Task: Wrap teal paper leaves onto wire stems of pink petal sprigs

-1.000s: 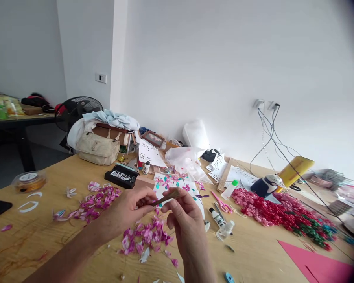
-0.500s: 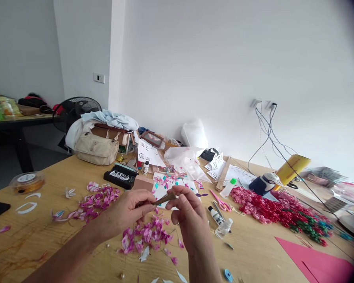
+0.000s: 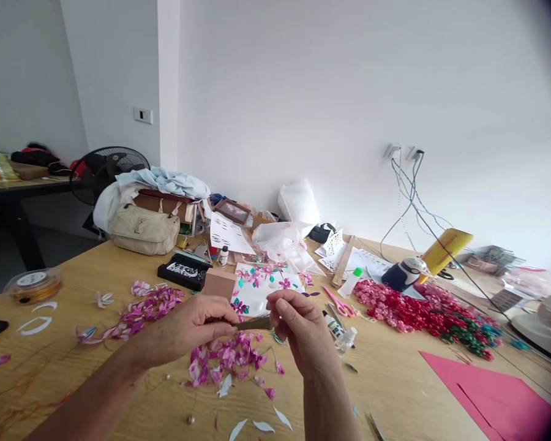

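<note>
My left hand (image 3: 195, 334) is closed round a narrow olive-brown piece (image 3: 254, 324) that points right and looks wider at its far end; I cannot make out its kind. Just beyond that end, the thumb and fingertips of my right hand (image 3: 300, 334) are pressed together; what they pinch, if anything, is too small to tell. Beneath the hands lies a heap of pink-purple petals (image 3: 232, 361). Behind them is a white sheet (image 3: 266, 294) with pink and teal flowers on it, beside a brown block (image 3: 219, 283).
Left of my hands lie more pink petals (image 3: 153, 309), a black tray (image 3: 183, 272) and a spool of orange wire (image 3: 34, 286). Pink scissors (image 3: 340, 303), small bottles (image 3: 348, 339) and red flower strands (image 3: 404, 306) lie right. White leaf shapes (image 3: 262, 427) are in front.
The olive-brown piece has turned from slanting up to nearly level. My right fingertips have shifted slightly off its end. The view has shifted a little to the right.
</note>
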